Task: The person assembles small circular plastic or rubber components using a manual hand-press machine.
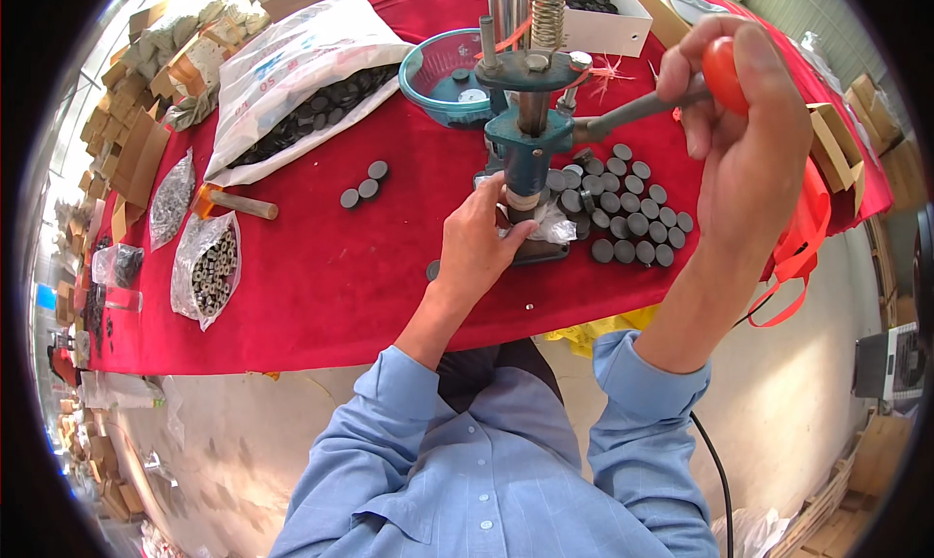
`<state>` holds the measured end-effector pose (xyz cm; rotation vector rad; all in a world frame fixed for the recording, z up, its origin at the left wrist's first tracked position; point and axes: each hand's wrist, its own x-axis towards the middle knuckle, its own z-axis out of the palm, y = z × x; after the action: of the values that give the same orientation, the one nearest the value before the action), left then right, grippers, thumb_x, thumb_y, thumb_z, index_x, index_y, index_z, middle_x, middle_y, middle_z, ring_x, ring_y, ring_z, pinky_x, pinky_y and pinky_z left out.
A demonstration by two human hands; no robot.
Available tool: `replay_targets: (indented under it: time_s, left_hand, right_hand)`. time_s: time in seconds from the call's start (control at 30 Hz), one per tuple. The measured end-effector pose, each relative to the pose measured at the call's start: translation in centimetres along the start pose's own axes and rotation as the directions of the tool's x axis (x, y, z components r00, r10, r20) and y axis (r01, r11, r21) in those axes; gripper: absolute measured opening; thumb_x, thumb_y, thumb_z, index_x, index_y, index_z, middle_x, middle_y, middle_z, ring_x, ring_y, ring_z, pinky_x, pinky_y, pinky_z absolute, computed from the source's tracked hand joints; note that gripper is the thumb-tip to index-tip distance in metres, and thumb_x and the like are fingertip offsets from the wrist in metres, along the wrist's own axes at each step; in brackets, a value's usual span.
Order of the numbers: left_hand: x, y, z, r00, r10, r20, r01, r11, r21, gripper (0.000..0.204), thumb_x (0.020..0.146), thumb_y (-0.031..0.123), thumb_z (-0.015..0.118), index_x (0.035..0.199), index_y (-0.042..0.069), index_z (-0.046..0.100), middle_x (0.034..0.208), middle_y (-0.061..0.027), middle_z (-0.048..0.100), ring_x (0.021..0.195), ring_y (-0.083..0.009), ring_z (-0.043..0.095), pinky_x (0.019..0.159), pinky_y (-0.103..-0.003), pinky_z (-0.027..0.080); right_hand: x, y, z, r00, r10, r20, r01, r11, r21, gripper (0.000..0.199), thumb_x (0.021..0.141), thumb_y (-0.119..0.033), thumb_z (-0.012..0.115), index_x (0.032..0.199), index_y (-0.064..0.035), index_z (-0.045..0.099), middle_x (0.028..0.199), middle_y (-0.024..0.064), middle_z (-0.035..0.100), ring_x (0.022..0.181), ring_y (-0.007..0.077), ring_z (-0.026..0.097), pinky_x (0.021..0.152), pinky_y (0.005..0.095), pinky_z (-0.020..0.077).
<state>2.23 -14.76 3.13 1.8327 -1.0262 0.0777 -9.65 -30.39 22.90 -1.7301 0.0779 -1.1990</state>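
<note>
One right hand (754, 140) curls closed round the red knob (723, 75), presumably for leverage; the half-curled left hand (475, 243) perhaps steadies work at the press (525, 165), its hold unclear

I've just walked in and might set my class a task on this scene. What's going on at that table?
A person stands at a table with a red cloth, using a hand-lever press. The right hand grips the red ball knob on its lever; the left hand is at the foot of the ram, though whether its fingers hold anything is unclear. Many dark round discs lie right of the press, with an open white sack of dark pieces to its left.
</note>
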Motion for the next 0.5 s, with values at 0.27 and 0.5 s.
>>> replay_targets:
  time_s: [0.27,0.5]
  left_hand:
    - [0.4,0.2,1.0,0.998,-0.014,-0.062,0.017,0.999,0.043,0.063,0.077,0.016,0.089,0.129,0.003,0.055,0.099,-0.0122,0.067,0.073,-0.0231,0.067,0.063,-0.034,0.056]
    - [0.3,-0.2,0.9,0.994,0.032,-0.107,-0.028,0.999,0.038,0.065,0.076,0.020,0.090,0.128,0.002,0.056,0.098,-0.0117,0.066,0.071,-0.0223,0.066,0.062,-0.033,0.056]
  right_hand:
    - [-0.6,0.0,0.4,0.992,0.078,-0.100,-0.079,0.997,-0.010,0.043,0.103,-0.039,0.045,0.098,-0.0014,0.065,0.075,0.0072,0.064,0.053,0.0055,0.040,0.049,0.0194,0.0297]
    - [-4.0,1.0,-1.0,0.996,-0.078,-0.046,0.080,0.996,0.043,0.042,0.104,-0.039,0.045,0.099,-0.0001,0.062,0.083,0.0129,0.065,0.060,0.0088,0.047,0.050,0.0204,0.0336]
